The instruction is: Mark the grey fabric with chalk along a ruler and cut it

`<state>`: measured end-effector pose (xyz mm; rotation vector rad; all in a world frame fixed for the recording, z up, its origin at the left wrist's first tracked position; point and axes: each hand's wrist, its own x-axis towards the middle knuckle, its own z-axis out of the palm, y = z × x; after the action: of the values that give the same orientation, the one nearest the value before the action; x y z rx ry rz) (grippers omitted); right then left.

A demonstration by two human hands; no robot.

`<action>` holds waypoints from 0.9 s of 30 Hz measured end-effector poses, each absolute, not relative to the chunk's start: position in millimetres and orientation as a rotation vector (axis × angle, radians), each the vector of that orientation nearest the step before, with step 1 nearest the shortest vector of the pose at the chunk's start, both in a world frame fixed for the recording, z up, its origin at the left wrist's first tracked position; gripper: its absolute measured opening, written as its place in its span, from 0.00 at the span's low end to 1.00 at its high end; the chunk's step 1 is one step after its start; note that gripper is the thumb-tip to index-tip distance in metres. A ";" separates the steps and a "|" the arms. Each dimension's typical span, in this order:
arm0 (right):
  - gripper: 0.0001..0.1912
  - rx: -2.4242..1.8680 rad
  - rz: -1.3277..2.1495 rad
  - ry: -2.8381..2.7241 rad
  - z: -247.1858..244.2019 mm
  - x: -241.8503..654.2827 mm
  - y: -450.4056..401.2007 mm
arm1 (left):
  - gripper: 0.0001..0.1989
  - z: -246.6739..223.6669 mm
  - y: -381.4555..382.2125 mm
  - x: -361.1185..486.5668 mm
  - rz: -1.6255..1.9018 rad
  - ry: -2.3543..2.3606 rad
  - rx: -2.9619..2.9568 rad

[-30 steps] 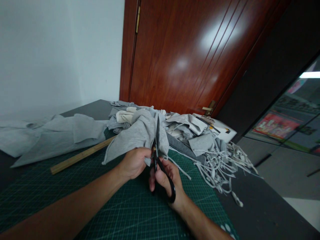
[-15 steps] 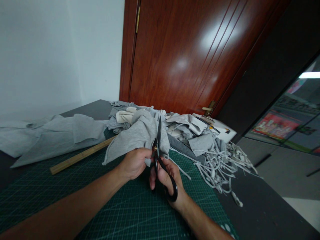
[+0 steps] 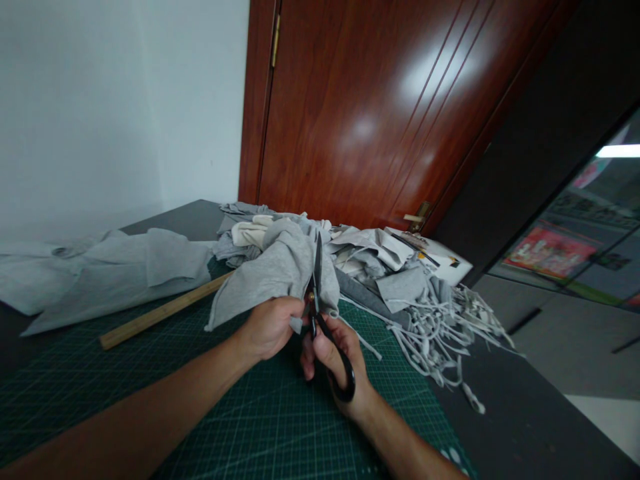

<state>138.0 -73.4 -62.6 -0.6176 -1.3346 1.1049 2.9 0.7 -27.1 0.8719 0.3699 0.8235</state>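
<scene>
My left hand [image 3: 274, 327] is closed on the near edge of a light grey piece of fabric [image 3: 270, 273], with a small end of it showing below the thumb. In my right hand [image 3: 343, 353] is a pair of black-handled scissors [image 3: 317, 267], fingers and thumb through the handles. The blades point away from me and lie against the fabric beside my left thumb. Fabric hangs on both sides of them. How far the blades are apart is hard to make out. Both hands are above a green cutting mat [image 3: 240, 407].
A wooden ruler [image 3: 165, 311] lies left on the mat. Grey cloth pieces [image 3: 120, 267] spread at far left. Behind the hands are heaped fabric scraps [image 3: 375, 247], with tangled grey strips [image 3: 440, 333] at right. A brown door [image 3: 350, 100] stands behind the table.
The scissor handles have drawn slightly closer together as the fingers of my right hand shifted. My left hand and the fabric look the same.
</scene>
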 end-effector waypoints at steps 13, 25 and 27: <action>0.26 -0.673 1.112 -1.318 -62.0 138.1 -72.1 | 0.04 -20.2 -2.7 2.1 0.859 0.458 0.937; 0.29 -0.729 1.083 -1.321 -60.2 139.6 -71.8 | 0.02 -12.6 -5.3 4.6 0.953 0.538 0.897; 0.29 -0.740 1.083 -1.326 -59.5 139.5 -72.1 | 0.01 -10.8 -4.3 4.4 0.991 0.541 0.876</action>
<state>139.5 -72.1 -59.5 -0.7402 -1.3260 1.0835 4.4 -4.3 -10.8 0.8759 0.5414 0.9909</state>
